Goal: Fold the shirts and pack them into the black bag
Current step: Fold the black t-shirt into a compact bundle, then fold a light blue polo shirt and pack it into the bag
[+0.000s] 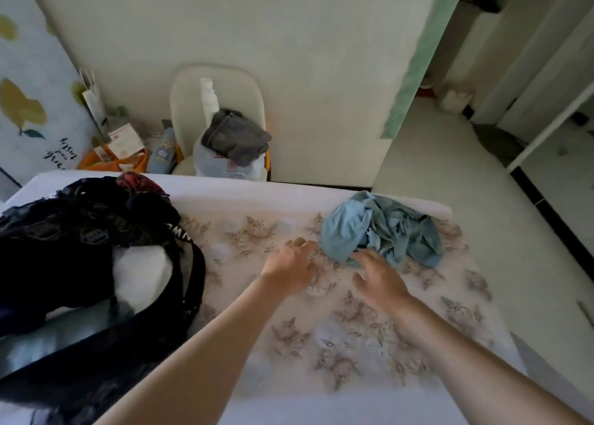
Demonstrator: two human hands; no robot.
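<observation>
A crumpled light blue shirt (pixel 382 228) lies in a heap near the far right corner of the bed. My right hand (pixel 377 278) is stretched out with fingers apart, its fingertips at the heap's near edge. My left hand (pixel 291 265) hovers just left of the heap, fingers loosely spread, holding nothing. The black bag (pixel 80 264) lies open on the left of the bed, with white folded cloth (pixel 141 272) and pale cloth showing inside. A dark red patterned piece (pixel 138 182) sits at the bag's far edge.
The bed has a white cover with a floral print (pixel 347 338). Beyond it, a cream chair (pixel 218 87) carries a grey cloth (pixel 236 137) on a plastic bag. An orange basket (pixel 112 162) of clutter stands left of the chair. Open floor lies to the right.
</observation>
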